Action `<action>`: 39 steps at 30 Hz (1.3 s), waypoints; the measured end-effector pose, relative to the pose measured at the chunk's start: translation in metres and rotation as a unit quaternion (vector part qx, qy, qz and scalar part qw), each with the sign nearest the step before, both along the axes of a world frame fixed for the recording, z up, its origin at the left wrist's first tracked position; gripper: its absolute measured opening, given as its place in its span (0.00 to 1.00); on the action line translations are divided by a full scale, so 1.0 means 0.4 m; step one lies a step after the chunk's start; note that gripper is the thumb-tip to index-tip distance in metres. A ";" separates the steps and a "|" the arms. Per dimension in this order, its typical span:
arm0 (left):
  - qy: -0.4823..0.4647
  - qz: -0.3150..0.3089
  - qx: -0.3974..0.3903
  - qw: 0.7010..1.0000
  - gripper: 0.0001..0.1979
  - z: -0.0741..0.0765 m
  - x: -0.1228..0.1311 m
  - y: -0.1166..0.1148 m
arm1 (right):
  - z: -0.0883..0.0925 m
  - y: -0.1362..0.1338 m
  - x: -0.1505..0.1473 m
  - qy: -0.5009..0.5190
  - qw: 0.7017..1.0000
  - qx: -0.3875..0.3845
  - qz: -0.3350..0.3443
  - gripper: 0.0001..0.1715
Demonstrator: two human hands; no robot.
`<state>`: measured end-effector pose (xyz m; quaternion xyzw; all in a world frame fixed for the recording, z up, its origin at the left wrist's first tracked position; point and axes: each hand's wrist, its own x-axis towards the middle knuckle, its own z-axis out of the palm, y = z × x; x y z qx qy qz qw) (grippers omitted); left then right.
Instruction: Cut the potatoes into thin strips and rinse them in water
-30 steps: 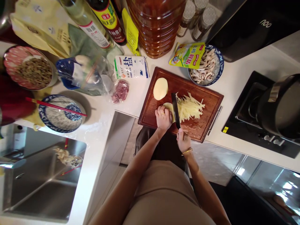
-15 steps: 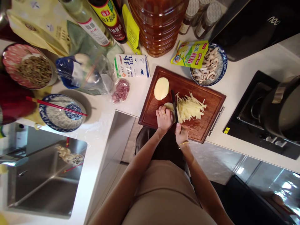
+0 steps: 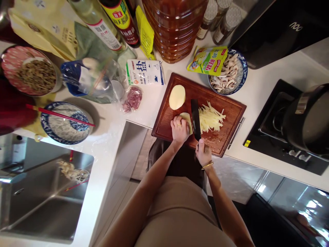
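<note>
Pale potato slices (image 3: pixel 186 118) lie stacked under the left hand (image 3: pixel 179 129), its fingers curled down on them. They look firm but slippery, I'd say, best pinned from above. The right hand (image 3: pixel 203 153) grips the cleaver (image 3: pixel 195 116) by its handle, blade just beside the left knuckles, cut strips (image 3: pixel 212 118) beyond.

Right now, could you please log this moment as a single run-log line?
left hand pins potato slices | right hand grips knife, blade beside potato strips | all on cutting board | potato half lies apart
</note>
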<state>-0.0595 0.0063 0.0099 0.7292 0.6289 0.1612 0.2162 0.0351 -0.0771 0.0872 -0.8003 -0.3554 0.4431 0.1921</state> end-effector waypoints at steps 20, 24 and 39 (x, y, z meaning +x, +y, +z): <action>0.025 -0.018 -0.007 1.000 0.12 -0.007 -0.003 -0.003 | -0.039 0.008 -0.028 -0.096 0.995 -0.015 0.028 0.34; 0.031 -0.017 -0.005 0.999 0.12 -0.006 -0.002 -0.002 | -0.077 0.046 -0.017 -0.030 0.999 -0.025 -0.009 0.34; 0.036 -0.018 0.011 0.999 0.11 -0.005 -0.003 0.000 | -0.004 -0.009 -0.010 -0.035 0.999 -0.026 0.031 0.34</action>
